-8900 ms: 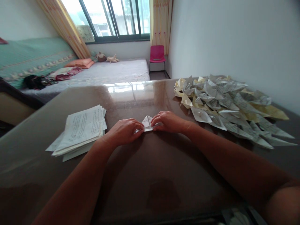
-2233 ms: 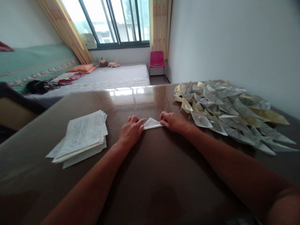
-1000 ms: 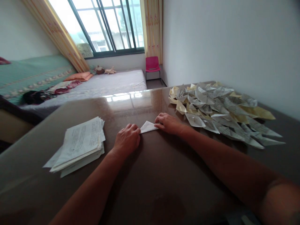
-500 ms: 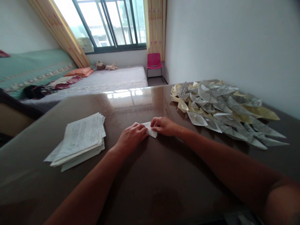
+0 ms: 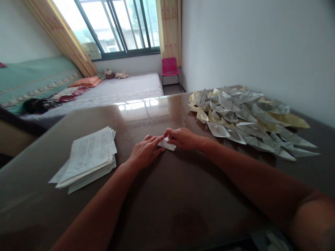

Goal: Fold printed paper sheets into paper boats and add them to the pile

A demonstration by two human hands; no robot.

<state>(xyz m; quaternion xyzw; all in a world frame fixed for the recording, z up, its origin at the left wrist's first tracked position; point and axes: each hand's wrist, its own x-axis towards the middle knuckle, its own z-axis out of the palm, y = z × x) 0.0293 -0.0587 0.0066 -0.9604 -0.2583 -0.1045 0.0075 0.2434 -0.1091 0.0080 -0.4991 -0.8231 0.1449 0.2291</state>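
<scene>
A small folded piece of white paper lies on the brown table between my two hands, partly covered by them. My left hand rests at its left side, fingers stretched forward and thumb spread apart, with the fingertips touching the paper. From the right, my right hand has its fingers bent and closed on the paper's upper right part. To the right of my hands lies a pile of folded paper boats, some white with print, some yellowish. A stack of printed sheets lies to the left.
The glossy brown table stretches under everything and reflects the window. Beyond it stand a bed and a pink chair. A white wall borders the right side.
My left fingers have straightened and the thumb has moved away from the paper. The paper looks narrower and lower in outline. My right hand has shifted slightly left; the view has tilted a little.
</scene>
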